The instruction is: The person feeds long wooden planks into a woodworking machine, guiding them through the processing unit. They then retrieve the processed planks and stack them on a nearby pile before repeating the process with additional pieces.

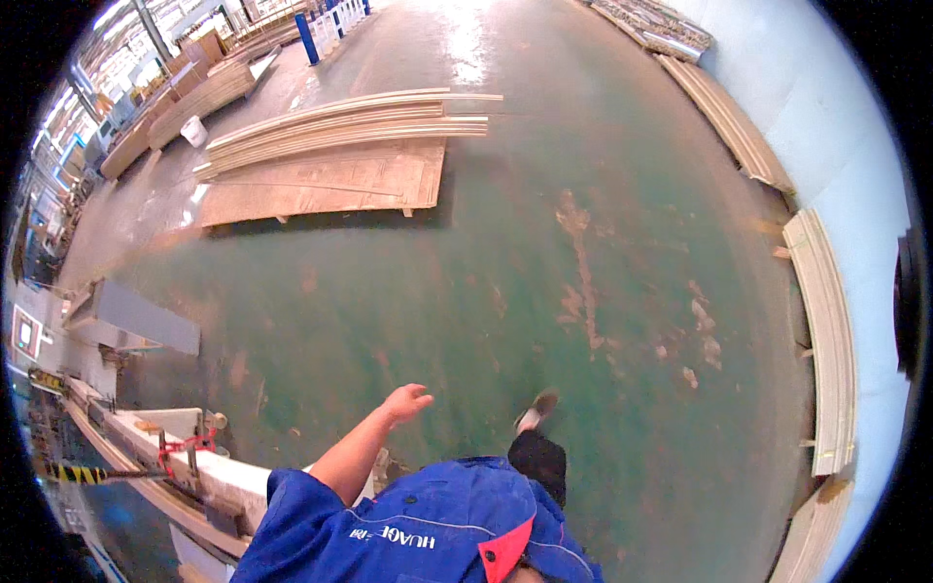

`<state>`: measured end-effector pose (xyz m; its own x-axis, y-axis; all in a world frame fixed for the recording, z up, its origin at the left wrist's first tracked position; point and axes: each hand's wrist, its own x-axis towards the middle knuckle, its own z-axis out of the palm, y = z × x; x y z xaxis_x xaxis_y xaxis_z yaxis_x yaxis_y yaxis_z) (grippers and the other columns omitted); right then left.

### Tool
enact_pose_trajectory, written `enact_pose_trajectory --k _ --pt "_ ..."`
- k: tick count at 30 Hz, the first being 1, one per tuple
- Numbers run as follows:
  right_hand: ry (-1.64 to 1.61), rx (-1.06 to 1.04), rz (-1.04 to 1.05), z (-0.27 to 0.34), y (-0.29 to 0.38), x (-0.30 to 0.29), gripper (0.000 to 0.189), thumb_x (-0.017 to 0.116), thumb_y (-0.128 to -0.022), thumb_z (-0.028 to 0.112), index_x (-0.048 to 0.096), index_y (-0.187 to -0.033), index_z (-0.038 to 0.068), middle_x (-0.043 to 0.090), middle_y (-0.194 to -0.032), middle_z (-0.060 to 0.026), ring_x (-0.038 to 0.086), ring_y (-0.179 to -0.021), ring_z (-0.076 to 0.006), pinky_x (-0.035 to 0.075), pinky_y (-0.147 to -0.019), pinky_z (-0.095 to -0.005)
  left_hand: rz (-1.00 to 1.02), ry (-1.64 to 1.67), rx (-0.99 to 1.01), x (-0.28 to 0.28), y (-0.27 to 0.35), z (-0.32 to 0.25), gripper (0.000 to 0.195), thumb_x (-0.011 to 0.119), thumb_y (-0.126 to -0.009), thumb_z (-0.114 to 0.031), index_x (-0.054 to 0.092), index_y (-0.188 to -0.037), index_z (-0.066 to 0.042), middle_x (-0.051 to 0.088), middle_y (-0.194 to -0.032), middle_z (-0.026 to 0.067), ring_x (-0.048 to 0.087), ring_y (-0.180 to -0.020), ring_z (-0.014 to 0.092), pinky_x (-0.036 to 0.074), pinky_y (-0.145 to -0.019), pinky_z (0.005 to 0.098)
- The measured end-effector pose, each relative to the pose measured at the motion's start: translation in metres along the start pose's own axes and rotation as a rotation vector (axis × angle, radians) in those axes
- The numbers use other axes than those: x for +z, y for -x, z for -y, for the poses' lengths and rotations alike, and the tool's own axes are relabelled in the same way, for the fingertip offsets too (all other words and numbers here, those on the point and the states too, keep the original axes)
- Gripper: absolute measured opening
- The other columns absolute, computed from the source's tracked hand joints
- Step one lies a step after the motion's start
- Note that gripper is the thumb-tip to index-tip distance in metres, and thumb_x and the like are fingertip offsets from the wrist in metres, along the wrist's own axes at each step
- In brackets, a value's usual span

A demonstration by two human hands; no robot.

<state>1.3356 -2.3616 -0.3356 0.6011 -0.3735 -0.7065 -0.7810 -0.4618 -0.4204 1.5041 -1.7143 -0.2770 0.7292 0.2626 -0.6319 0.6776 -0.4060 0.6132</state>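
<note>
My left hand [407, 403] swings out in front of my body over the green floor [466, 313]. It holds nothing, and its fingers are slightly apart. My right hand is out of view. A blue work jacket [452, 503] with a red collar flap covers my chest and upper arm. One foot in a blurred shoe [536, 409] is stepping forward on the floor. Ahead of me, long wooden strips [342, 127] lie stacked on a low wooden board platform [328, 182]. Nearest on the left runs a long machine bed [233, 470] with a red fitting [186, 443].
Along the pale blue wall [849, 167] on the right lie stacks of long boards [824, 342] and panels [725, 120]. A grey-topped stand [146, 313] juts out at left. Farther off are a white bucket [194, 131], more stacked timber [200, 102] and a blue post [307, 39].
</note>
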Motion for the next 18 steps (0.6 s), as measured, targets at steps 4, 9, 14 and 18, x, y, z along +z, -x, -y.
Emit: enact_pose_trajectory --k 4,9,14,18 --pt "-0.223 0.216 0.108 0.146 -0.101 0.024 0.026 0.065 -0.097 0.031 0.058 -0.085 0.009 0.062 -0.072 -0.0099 0.060 -0.060 -0.0243 0.046 -0.052 -0.0412 -0.289 -0.043 -0.186 -0.050 -0.072 -0.003 0.061 0.065 -0.092 -0.044 0.064 -0.136 -0.002 0.068 -0.132 0.0212 0.063 -0.126 0.036 0.051 -0.105 0.0421" --pt "-0.260 0.158 0.163 0.388 -0.288 -0.030 0.035 0.064 -0.098 0.034 0.051 -0.075 0.011 0.054 -0.064 -0.0071 0.053 -0.052 -0.0219 0.041 -0.046 -0.0379 -0.005 -0.478 -0.375 -0.095 -0.137 -0.037 0.060 0.059 -0.094 -0.048 0.067 -0.129 0.000 0.065 -0.132 0.0259 0.062 -0.124 0.041 0.051 -0.105 0.0451" --pt "-0.157 -0.290 0.177 0.780 -0.462 -0.066 0.023 0.063 -0.099 0.027 0.056 -0.087 0.009 0.056 -0.064 -0.0050 0.052 -0.048 -0.0181 0.040 -0.041 -0.0324 -0.234 0.288 -0.434 -0.064 -0.191 -0.143 0.059 0.067 -0.094 -0.044 0.064 -0.136 -0.003 0.064 -0.139 0.0213 0.063 -0.127 0.035 0.050 -0.106 0.0405" --pt "-0.226 -0.583 0.217 1.074 -0.509 -0.032 0.020 0.063 -0.103 0.028 0.058 -0.096 0.009 0.062 -0.075 -0.0023 0.058 -0.061 -0.0119 0.042 -0.049 -0.0260 -0.125 0.216 -0.495 -0.041 -0.289 -0.166 0.068 0.067 -0.092 -0.050 0.061 -0.141 -0.003 0.062 -0.142 0.0217 0.059 -0.132 0.035 0.047 -0.111 0.0414"
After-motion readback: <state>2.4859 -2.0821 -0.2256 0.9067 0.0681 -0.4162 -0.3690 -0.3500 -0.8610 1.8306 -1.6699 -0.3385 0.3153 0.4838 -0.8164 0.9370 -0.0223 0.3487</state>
